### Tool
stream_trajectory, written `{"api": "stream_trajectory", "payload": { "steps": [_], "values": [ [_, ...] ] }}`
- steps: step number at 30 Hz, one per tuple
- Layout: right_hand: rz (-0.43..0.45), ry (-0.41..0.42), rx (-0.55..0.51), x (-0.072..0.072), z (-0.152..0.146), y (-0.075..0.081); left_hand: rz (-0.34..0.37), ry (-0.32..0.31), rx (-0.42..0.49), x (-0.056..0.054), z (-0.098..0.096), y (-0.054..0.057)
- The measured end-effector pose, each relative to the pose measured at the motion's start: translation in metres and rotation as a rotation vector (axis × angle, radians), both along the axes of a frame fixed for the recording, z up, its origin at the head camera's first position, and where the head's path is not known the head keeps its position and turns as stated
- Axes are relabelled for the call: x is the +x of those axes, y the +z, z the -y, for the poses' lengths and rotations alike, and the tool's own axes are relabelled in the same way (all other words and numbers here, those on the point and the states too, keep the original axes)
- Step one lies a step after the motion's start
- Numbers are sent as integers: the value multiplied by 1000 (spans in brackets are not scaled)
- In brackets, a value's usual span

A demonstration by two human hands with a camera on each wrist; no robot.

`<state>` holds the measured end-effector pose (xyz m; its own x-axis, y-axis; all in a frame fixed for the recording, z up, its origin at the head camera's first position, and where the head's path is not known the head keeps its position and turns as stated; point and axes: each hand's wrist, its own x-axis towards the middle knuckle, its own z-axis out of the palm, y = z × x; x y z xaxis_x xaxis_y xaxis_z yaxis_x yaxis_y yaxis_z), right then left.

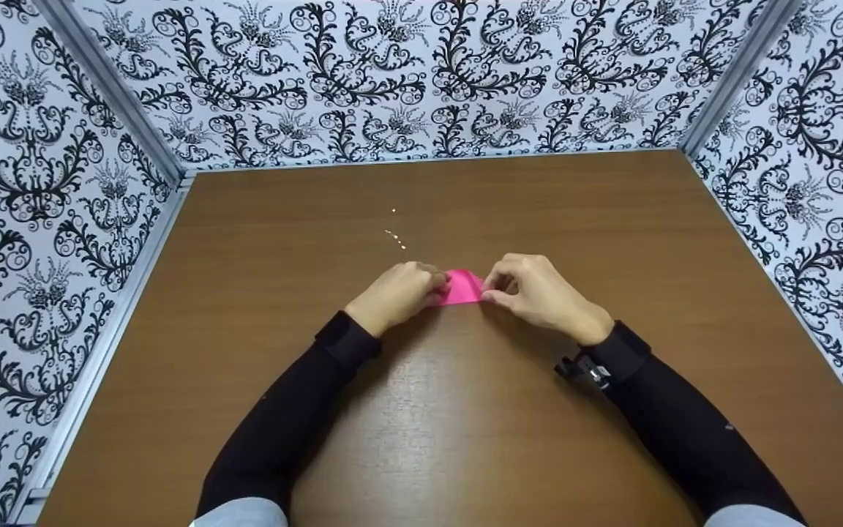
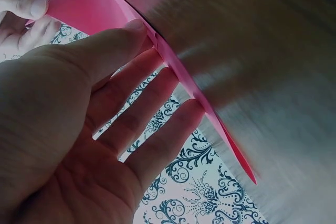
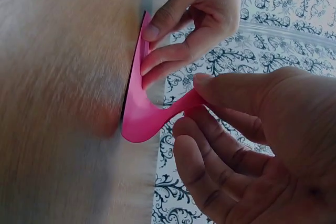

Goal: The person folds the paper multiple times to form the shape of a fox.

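Tugging too hard with the right hand [image 1: 538, 294], whose grip pinches the raised end of the pink paper [image 1: 461, 288], could slide or crease it askew, since the left hand [image 1: 401, 291] only presses the rest with extended fingers. The paper lies on the tabletop [image 1: 421, 417] between the 2 hands, long axis seemingly left to right, right end curving upward.

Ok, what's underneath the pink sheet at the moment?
The pink sheet sits over the brown tabletop, visible around its edges. The right hand holds one end raised; beneath the part the left hand touches, the surface is covered, so anything there can't be seen.
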<state>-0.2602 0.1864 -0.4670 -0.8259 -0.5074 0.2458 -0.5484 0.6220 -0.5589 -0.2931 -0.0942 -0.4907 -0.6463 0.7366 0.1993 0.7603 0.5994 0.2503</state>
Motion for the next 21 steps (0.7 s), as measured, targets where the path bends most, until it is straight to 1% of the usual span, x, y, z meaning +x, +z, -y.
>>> {"api": "stream_trajectory", "payload": {
  "steps": [8, 16, 21],
  "values": [
    [51, 81, 11, 3, 5, -4, 2, -8, 8, -2, 1, -2],
    [21, 126, 71, 4, 12, -8, 6, 3, 1, -3, 1, -1],
    [26, 153, 88, 6, 14, -11, 11, 2, -7, -3, 0, -2]
  ]
}}
